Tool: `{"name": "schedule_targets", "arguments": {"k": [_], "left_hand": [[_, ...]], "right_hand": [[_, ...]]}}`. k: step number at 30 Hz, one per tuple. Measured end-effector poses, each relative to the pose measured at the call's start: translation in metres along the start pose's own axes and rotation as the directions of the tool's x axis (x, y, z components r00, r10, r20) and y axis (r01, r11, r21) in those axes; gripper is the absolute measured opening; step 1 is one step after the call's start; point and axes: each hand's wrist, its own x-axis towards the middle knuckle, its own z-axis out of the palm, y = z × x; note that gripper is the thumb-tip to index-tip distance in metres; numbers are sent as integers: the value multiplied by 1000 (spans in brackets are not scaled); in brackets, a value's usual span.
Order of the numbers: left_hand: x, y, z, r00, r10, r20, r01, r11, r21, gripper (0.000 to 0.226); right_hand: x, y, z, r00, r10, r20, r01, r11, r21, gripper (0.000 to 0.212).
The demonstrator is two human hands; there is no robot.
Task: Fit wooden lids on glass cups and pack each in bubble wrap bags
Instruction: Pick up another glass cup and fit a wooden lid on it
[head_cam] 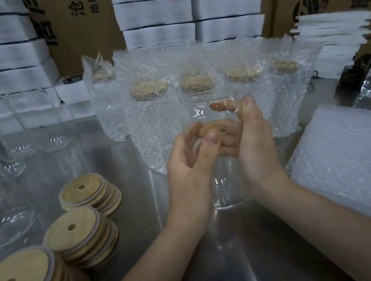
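Glass cup [226, 193] held by left hand [188, 167], right hand [255, 142], box [86, 31] printed 地址

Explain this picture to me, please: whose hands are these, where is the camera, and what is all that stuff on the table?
There is no machine here: the grip is a person's two bare hands. The single picture comes from a camera worn on the person's head, looking forward and down at the work. The left hand and right hand both hold one clear glass cup, upright and with no lid on it. On the metal table, stacks of wooden lids lie at the left, near more empty cups. Behind the hands stands a row of packed cups, lidded and already wrapped. A pile of flat bubble wrap bags lies at the right.
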Motion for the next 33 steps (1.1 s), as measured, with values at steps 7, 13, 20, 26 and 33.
{"name": "schedule_targets", "arguments": {"k": [7, 13, 20, 26, 33], "left_hand": [[-3, 5, 0, 999, -3, 50, 2, 1000, 19, 55], [-5, 9, 2, 996, -93, -18, 94, 988, 122, 114], [-5, 7, -1, 993, 18, -119, 11, 971, 239, 80], [0, 2, -6, 983, 65, -172, -20, 968, 252, 70], [4, -6, -16, 972, 169, -164, -104, 932, 348, 55]], "right_hand": [[-5, -1, 1, 996, -84, 8, 84, 995, 53, 55], [-8, 2, 0, 992, -125, -15, 125, 992, 2, 51], [-9, 0, 4, 991, -116, 72, 119, 992, -37, 55], [-4, -7, 2, 968, -28, 248, 23, 999, 26, 61], [-1, -7, 3, 955, -55, 292, 40, 997, 60, 78]]}}
